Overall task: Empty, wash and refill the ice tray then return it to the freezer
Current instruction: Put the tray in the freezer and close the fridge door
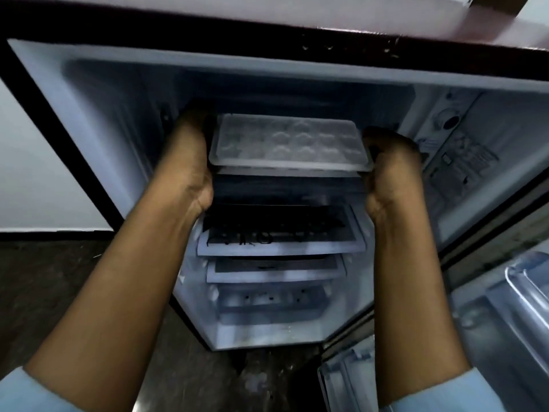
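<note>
You have the frosted white plastic ice tray point(289, 144) with rounded cells at the mouth of the pale-walled freezer compartment point(118, 93), level and clear of the compartment floor; your left hand point(190, 156) grips the tray's left short end and your right hand point(392, 165) curls round its right short end, though the fingertips on both sides are hidden in shadow behind the rim. The cells look cloudy, and you cannot tell from here whether they hold ice or water, nor whether the tray is coming out or going in; either way, treat it as full. Hold both ends at the same height so nothing spills or slides; move it straight along the compartment's depth rather than twisting; watch your knuckles against the compartment's side walls, which sit close to each hand; a wet or frosted rim is likely slippery, so pinch the lip firmly rather than cradling it. Below the compartment sit the white-framed glass shelves point(279, 248), so a drip or dropped tray would land there; the open door point(505, 307) with its clear racks stands to the compartment's right. Just right of the compartment a grey control panel point(454, 150) carries printed labels, and the topmost shelf edge bears dark markings; both are too blurred to read, and no brand name is legible.
</note>
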The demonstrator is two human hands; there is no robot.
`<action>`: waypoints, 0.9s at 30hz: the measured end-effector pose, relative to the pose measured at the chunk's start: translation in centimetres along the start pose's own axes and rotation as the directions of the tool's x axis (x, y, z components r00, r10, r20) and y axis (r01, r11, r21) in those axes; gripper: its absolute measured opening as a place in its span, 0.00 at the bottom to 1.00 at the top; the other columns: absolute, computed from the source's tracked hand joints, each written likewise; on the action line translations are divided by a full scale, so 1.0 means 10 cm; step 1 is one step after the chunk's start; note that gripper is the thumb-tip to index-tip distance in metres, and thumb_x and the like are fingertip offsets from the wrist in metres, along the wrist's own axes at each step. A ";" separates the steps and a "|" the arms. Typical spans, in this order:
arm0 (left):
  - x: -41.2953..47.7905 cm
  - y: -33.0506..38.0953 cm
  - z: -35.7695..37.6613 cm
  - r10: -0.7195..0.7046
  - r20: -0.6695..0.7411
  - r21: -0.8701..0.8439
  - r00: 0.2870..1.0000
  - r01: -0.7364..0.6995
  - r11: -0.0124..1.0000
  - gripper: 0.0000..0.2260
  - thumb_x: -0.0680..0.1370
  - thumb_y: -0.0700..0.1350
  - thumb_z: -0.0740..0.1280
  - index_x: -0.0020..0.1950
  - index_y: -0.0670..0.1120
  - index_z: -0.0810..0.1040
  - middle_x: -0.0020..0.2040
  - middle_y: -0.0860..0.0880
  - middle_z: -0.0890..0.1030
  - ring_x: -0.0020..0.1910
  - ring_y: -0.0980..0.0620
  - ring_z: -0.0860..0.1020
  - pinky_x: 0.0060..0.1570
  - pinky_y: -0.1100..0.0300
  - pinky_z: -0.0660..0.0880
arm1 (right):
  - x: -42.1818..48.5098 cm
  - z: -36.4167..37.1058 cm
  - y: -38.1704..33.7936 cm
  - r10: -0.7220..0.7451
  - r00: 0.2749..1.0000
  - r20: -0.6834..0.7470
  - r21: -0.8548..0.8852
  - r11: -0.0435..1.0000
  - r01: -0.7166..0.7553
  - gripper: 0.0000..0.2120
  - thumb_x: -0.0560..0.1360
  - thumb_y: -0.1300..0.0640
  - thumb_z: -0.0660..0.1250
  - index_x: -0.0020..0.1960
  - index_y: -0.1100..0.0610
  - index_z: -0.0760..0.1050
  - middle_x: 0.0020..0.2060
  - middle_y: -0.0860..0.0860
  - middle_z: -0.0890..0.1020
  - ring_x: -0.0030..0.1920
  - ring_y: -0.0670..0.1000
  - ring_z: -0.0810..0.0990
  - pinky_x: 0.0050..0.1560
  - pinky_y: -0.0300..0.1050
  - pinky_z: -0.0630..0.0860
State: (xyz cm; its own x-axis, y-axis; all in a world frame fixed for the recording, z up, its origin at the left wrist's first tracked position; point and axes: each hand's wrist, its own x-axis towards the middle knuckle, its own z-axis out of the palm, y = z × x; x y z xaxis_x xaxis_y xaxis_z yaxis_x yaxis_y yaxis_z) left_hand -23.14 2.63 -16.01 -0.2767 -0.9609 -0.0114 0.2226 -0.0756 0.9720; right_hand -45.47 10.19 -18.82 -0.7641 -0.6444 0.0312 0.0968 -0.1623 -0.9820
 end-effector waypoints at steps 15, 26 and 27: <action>0.24 -0.09 0.10 -0.002 -0.142 0.239 0.990 0.036 0.970 0.03 0.83 0.52 0.67 0.53 0.56 0.81 0.45 0.59 0.82 0.45 0.60 0.79 0.49 0.58 0.77 | 0.23 0.08 0.11 -0.085 0.992 0.095 -0.438 0.891 0.118 0.23 0.82 0.49 0.68 0.76 0.49 0.72 0.66 0.45 0.78 0.51 0.36 0.77 0.42 0.24 0.71; -0.18 -0.69 0.01 0.377 0.402 0.890 0.834 -0.453 0.053 0.28 0.83 0.53 0.57 0.82 0.44 0.66 0.84 0.39 0.59 0.84 0.32 0.50 0.81 0.33 0.51 | -0.39 0.09 0.73 -0.580 0.713 0.393 -0.728 0.277 0.627 0.30 0.77 0.61 0.60 0.79 0.66 0.67 0.79 0.64 0.67 0.81 0.67 0.61 0.80 0.66 0.59; -0.15 -0.75 0.00 0.325 0.430 0.890 0.842 -0.457 0.007 0.29 0.84 0.54 0.55 0.84 0.44 0.63 0.85 0.40 0.56 0.84 0.34 0.48 0.81 0.33 0.48 | -0.40 0.10 0.74 -0.529 0.733 0.428 -0.744 0.254 0.618 0.33 0.77 0.61 0.60 0.81 0.65 0.63 0.81 0.64 0.64 0.82 0.67 0.56 0.81 0.67 0.54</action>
State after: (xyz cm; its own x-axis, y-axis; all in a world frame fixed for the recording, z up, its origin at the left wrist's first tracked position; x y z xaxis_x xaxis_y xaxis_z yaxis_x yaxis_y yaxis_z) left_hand -24.36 4.67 -23.26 -0.5629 -0.7194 0.4069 -0.7038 0.6753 0.2205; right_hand -41.06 10.79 -26.01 -0.3383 -0.7058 0.6224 -0.9221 0.1164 -0.3691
